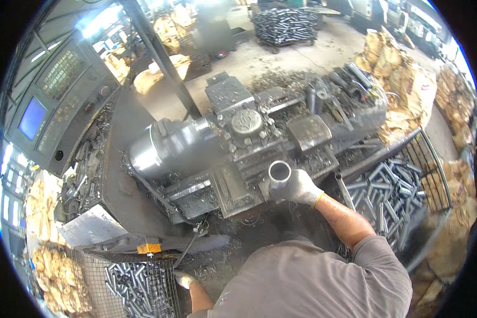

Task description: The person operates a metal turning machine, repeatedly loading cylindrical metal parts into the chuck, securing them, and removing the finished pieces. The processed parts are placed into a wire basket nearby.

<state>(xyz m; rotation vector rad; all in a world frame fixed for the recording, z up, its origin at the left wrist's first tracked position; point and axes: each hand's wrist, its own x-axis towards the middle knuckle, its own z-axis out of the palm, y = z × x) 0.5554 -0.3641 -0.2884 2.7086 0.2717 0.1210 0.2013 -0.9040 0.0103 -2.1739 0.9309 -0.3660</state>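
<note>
- Grey fabric of the person's shirt (307,281) fills the lower middle of the view, nearest the camera, well below the lathe.
- Left hand (184,279), in a pale work glove, reaches down at the lower left, below the lathe, just beside a wire-mesh basket (98,275) of short dark metal tubes (132,289). Its grip is too small and turned away to tell whether it is closed or has hold of anything.
- Right hand (301,188), also in a pale glove with a yellow cuff, is raised in front of the lathe. Its grip is wrapped closed around a short steel tube (279,177).
- That tube stands nearly upright with its open round end facing the camera, held just in front of the lathe's carriage, at the right of its middle.
- Right of the lathe and beyond the bare forearm, a second wire basket (434,169) holds many more dark tubes (389,188), lying loosely in a heap.
- Lathe (233,143) itself: a dark grey, oily machine lying across the centre, with a round chuck housing at its left end and metal shavings strewn over it.
- Left of the lathe stands a control panel (53,100) with a lit blue screen and rows of keys.
- Behind the lathe, far off on the concrete floor (334,47), sits a pallet stacked with tubes (283,24).
- Crumpled brown paper sacks (397,69) lie piled to the far right of the lathe.
</note>
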